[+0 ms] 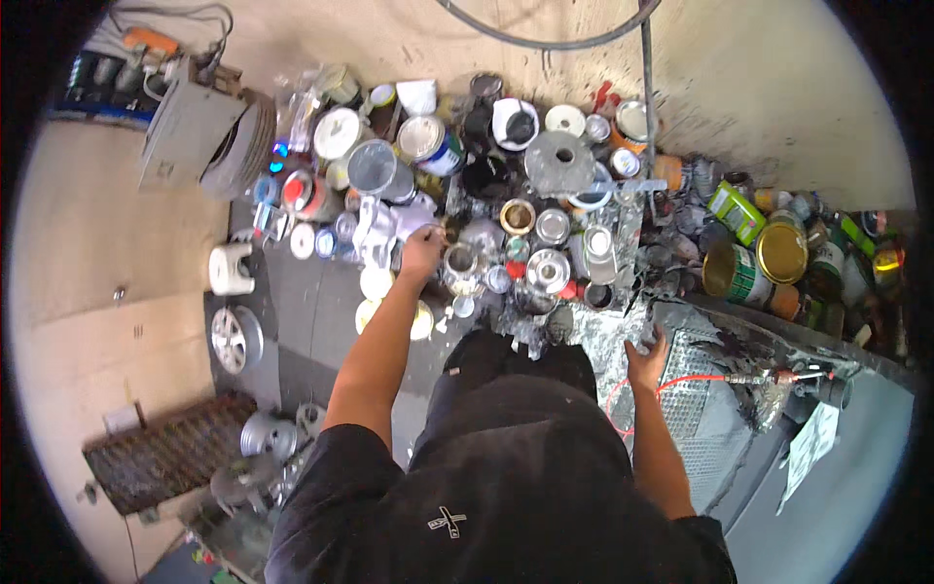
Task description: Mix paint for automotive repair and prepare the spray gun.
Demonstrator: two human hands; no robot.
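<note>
My left hand (421,253) reaches in among the tins, fingers drawn together beside crumpled white paper (379,234). Whatever they pinch, if anything, is too small to make out. Just right of it stands an open, paint-smeared tin (461,261). A clear grey plastic bucket (377,171) is beyond the hand. My right hand (645,362) is open, thumb and fingers apart and holding nothing I can see, next to a metal grating (686,399). A thin red hose (689,380) passes close to that hand.
Paint cans, lids and cups crowd the paint-stained bench, including a blue-labelled can (430,144) and a grey disc-shaped lid (559,164). Discarded tins (781,248) are heaped at right. On the left are a white stool (232,269), a wheel rim (236,340) and a wall-mounted machine (190,127).
</note>
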